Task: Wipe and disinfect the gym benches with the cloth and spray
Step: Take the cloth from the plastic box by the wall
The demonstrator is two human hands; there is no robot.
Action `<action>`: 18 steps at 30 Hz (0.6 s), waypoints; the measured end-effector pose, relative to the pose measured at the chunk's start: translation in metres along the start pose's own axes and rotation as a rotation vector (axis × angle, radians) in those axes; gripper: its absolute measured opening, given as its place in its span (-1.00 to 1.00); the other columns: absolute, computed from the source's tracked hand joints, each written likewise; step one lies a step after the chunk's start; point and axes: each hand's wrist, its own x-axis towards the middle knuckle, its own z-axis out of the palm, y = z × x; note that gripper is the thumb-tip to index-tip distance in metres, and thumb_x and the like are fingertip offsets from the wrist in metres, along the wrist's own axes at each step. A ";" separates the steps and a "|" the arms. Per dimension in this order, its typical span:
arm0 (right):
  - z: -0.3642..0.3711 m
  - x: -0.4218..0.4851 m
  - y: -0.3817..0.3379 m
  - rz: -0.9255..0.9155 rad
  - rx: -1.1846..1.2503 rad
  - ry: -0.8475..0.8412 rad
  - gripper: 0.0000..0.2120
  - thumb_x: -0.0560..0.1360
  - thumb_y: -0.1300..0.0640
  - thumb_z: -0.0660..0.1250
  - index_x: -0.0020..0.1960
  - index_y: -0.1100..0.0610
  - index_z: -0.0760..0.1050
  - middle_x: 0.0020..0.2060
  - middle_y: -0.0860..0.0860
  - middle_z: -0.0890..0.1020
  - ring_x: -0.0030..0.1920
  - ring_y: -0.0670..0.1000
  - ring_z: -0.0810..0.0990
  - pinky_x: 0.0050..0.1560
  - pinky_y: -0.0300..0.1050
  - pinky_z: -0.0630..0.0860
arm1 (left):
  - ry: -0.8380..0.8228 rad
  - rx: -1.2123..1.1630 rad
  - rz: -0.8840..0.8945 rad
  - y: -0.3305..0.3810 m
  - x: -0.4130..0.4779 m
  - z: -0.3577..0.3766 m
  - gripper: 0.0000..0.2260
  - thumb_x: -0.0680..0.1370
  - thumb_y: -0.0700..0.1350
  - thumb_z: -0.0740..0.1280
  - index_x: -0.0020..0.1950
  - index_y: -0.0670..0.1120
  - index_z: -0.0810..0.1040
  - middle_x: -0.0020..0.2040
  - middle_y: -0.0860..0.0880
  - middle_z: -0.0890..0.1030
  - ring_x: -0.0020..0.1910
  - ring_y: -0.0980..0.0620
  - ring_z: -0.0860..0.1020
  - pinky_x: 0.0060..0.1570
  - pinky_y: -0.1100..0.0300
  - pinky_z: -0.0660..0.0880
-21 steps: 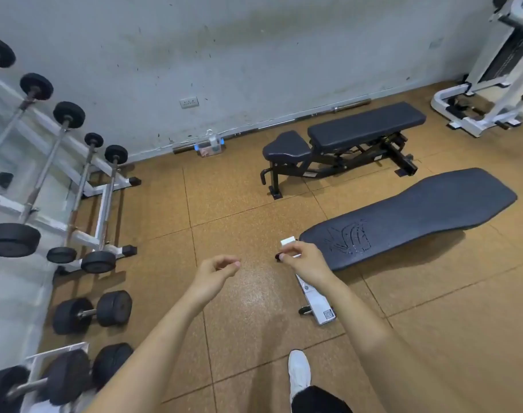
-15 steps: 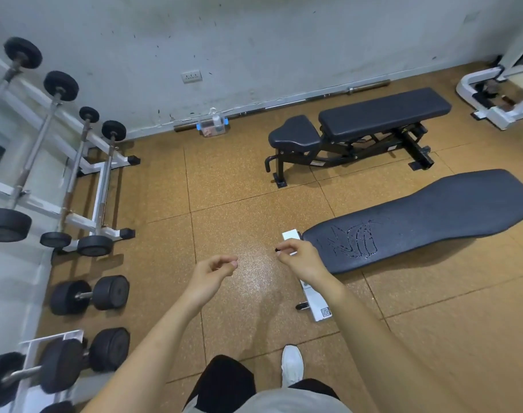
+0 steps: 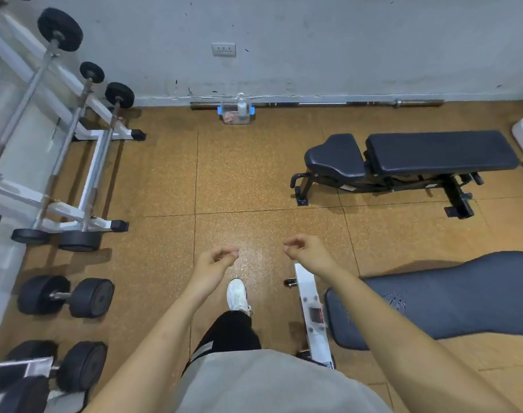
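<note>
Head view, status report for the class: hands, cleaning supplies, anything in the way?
Left hand and right hand empty, fingers loosely curled. Spray bottle in clear tub by the wall, untouched. Floor between bare; adjustable bench and flat bench to the right.

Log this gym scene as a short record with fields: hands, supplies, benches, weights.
left hand: fingers loosely curled, holding nothing
right hand: same, empty
spray bottle: upright in clear box against the wall
benches: adjustable bench near wall; flat pad at right
dumbbells: on floor, left
</note>
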 end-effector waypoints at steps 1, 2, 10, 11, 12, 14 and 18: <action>-0.005 0.020 -0.016 0.011 -0.020 -0.016 -0.79 0.59 0.23 0.38 0.21 0.26 0.59 -0.08 0.12 0.59 -0.06 0.04 0.57 -0.09 -0.24 0.49 | 0.012 -0.008 -0.002 0.012 0.021 -0.010 -0.89 0.63 -0.14 0.40 0.10 0.00 0.71 0.08 0.03 0.71 0.04 0.05 0.64 0.04 0.21 0.48; -0.010 0.040 -0.031 0.016 -0.037 -0.032 -0.80 0.59 0.22 0.37 0.20 0.26 0.59 -0.10 0.12 0.59 -0.08 0.03 0.56 -0.11 -0.25 0.48 | 0.015 -0.011 -0.001 0.024 0.042 -0.019 -0.89 0.63 -0.15 0.40 0.09 -0.02 0.71 0.08 0.03 0.70 0.04 0.06 0.63 0.03 0.23 0.47; -0.056 0.195 -0.129 0.028 0.038 -0.005 -0.86 0.58 0.23 0.39 0.13 0.20 0.59 -0.25 -0.01 0.57 -0.19 -0.04 0.55 -0.08 -0.22 0.48 | -0.044 0.067 -0.014 0.125 0.215 -0.061 -0.90 0.62 -0.22 0.39 0.07 -0.14 0.71 0.03 -0.09 0.71 -0.03 0.04 0.59 0.09 0.18 0.50; -0.061 0.217 -0.135 0.043 0.059 -0.001 -0.86 0.58 0.23 0.39 0.13 0.20 0.60 -0.26 -0.02 0.57 -0.20 -0.04 0.56 -0.08 -0.21 0.48 | -0.055 0.080 -0.018 0.137 0.239 -0.061 -0.89 0.62 -0.24 0.38 0.08 -0.16 0.70 0.02 -0.08 0.70 -0.04 0.05 0.59 0.09 0.20 0.49; -0.066 0.240 -0.138 0.052 0.073 -0.003 -0.86 0.57 0.23 0.40 0.12 0.19 0.61 -0.27 -0.03 0.57 -0.20 -0.02 0.56 -0.08 -0.19 0.48 | -0.071 0.097 -0.017 0.147 0.262 -0.060 -0.89 0.63 -0.25 0.37 0.06 -0.16 0.70 0.01 -0.06 0.70 -0.04 0.06 0.59 0.11 0.19 0.49; -0.076 0.289 -0.143 0.069 0.074 -0.015 -0.86 0.57 0.24 0.40 0.12 0.17 0.62 -0.24 -0.02 0.59 -0.17 -0.03 0.57 -0.08 -0.21 0.47 | -0.107 0.133 -0.043 0.164 0.313 -0.059 -0.88 0.62 -0.26 0.37 0.00 -0.10 0.70 0.00 -0.01 0.70 -0.02 0.08 0.60 0.15 0.15 0.48; -0.116 0.397 -0.166 0.102 0.068 -0.068 -0.92 0.55 0.19 0.43 0.03 0.05 0.62 -0.10 0.00 0.66 -0.07 -0.04 0.63 0.02 -0.18 0.54 | -0.187 0.225 -0.069 0.215 0.416 -0.056 -0.82 0.62 -0.25 0.38 -0.10 0.00 0.65 0.03 0.00 0.70 0.07 0.04 0.62 0.10 0.27 0.47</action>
